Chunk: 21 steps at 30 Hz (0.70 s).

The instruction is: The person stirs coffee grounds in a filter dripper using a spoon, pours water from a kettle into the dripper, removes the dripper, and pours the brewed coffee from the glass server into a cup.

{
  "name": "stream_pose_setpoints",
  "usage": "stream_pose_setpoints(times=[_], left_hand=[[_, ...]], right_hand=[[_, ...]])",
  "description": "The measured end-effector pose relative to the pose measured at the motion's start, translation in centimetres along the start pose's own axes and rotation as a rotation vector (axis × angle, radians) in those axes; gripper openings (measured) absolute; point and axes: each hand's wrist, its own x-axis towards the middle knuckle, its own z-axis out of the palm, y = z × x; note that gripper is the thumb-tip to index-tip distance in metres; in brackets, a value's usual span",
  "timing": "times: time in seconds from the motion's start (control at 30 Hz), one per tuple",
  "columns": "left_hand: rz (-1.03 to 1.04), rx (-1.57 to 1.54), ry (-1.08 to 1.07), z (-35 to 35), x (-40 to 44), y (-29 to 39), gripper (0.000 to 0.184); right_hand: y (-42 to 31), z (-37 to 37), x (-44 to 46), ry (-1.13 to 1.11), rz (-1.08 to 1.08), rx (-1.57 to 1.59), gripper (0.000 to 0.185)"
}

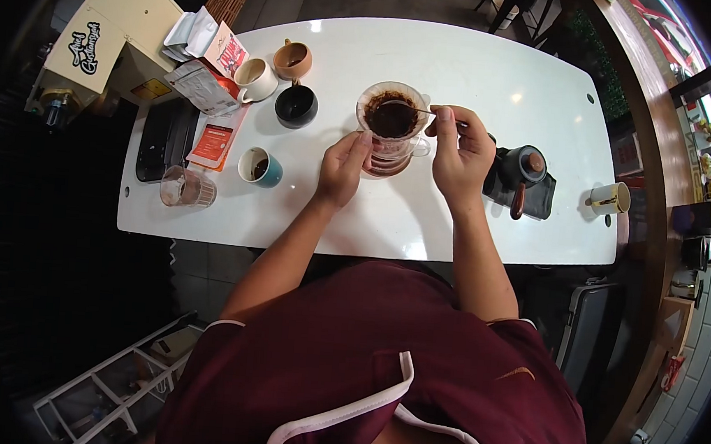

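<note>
A clear coffee dripper (pixel 392 149) with a pale paper filter sits on a glass server (pixel 387 168) in the middle of the white table. Dark wet coffee grounds (pixel 389 122) line the filter. My left hand (pixel 343 170) is closed on the dripper's near left side, its thumb against the wall. Pinched in my right hand (pixel 462 157) is a thin metal spoon (pixel 420 109), reaching from the right over the dripper's mouth. The spoon's tip is near the grounds; whether it touches them I cannot tell.
To the right, a dark kettle (pixel 528 161) with a wooden knob stands by a black mat (pixel 543 199). A pale cup (pixel 611 199) lies near the right edge. Leftward are a teal cup (pixel 271 171), ribbed glass (pixel 198 190), black cup (pixel 296 112), white mug (pixel 255 81), brown cup (pixel 293 59) and coffee bags (pixel 208 88).
</note>
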Motion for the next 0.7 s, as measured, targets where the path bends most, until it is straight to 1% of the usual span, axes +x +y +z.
stream_pose_setpoints(times=[0.03, 0.17, 0.23, 0.37, 0.43, 0.53, 0.63, 0.7], left_hand=[[-0.004, -0.001, -0.001, 0.0, 0.0, 0.0, 0.041], [-0.014, 0.006, 0.000, 0.1, 0.0, 0.2, 0.042], [-0.021, 0.004, 0.003, 0.2, -0.1, 0.4, 0.042], [-0.036, 0.008, 0.012, 0.2, -0.1, 0.6, 0.042], [-0.039, 0.011, 0.006, 0.1, -0.1, 0.4, 0.042], [-0.022, -0.050, 0.000, 0.1, -0.1, 0.1, 0.036], [-0.009, -0.050, 0.005, 0.1, 0.0, -0.1, 0.037], [-0.003, -0.062, -0.005, 0.0, 0.0, -0.4, 0.037]], right_hand=[[-0.4, 0.1, 0.1, 0.006, 0.018, 0.040, 0.014], [0.4, 0.0, 0.1, 0.005, 0.016, 0.041, 0.014], [0.8, -0.2, 0.1, -0.060, -0.020, -0.013, 0.014], [0.8, -0.4, 0.0, -0.095, -0.039, -0.113, 0.014], [0.4, -0.5, 0.0, -0.122, -0.079, -0.244, 0.014], [-0.1, -0.3, -0.2, -0.100, -0.041, -0.267, 0.013], [-0.1, -0.1, -0.3, -0.035, -0.050, -0.192, 0.013], [-0.2, -0.2, -0.2, -0.030, -0.051, -0.147, 0.013]])
